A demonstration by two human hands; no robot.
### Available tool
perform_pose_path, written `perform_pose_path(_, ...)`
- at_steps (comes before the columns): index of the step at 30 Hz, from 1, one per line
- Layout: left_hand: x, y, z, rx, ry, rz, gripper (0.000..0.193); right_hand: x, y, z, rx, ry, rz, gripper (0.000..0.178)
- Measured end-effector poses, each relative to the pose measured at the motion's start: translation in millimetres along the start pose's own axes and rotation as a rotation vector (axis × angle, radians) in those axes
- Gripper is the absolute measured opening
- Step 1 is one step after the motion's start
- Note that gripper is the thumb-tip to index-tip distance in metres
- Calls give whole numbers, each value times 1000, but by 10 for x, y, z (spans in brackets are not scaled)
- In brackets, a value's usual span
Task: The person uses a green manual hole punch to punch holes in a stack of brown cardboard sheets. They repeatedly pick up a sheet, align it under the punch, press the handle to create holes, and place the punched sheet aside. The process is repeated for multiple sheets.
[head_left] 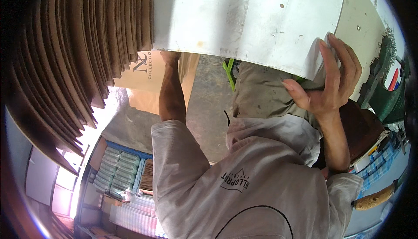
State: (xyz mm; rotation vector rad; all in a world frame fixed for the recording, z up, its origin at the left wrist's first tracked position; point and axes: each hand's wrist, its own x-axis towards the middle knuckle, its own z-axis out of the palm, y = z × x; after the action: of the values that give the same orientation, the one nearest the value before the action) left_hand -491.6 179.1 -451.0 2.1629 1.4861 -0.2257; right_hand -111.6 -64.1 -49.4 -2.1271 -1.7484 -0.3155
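My left arm reaches forward to the table's near edge. My left hand (170, 56) is there in front of a printed brown cardboard sheet (146, 80), its fingers hidden under the edge. Whether it grips the sheet cannot be made out. At the near right corner of the white tabletop (261, 17), my right hand (333, 80) is open, fingers spread and thumb apart. Its fingertips are at the top's right edge, and nothing shows in its grasp. A tall stack of brown cardboard sheets (87, 34) stands at the left, beside the tabletop.
Below the table is a grey concrete floor (209, 104), with a bright green object (229, 73) near my legs. Shelving with plastic-wrapped packs (117, 169) stands at the lower left. A dark green holder (394, 93) with tools and a wooden-handled tool (374, 197) are at the right.
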Motion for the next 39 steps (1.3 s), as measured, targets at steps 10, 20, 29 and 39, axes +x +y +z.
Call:
perform_pose_path(10,13,77,15,-8,13,16,80,5,-15,-44,-55,-42,-37,83)
perform_pose_path(20,-46,86,-80,1,22,10,75,2,-4,-58,-46,-40,-33,83)
perform_pose_path(29,-238,42,-211,-11,93,-30,71,-39,3,-61,-61,-25,-8,81)
perform_pose_path(39,-1550,-629,-1204,-315,955,-410,61,-41,-122,-58,43,82,4,66)
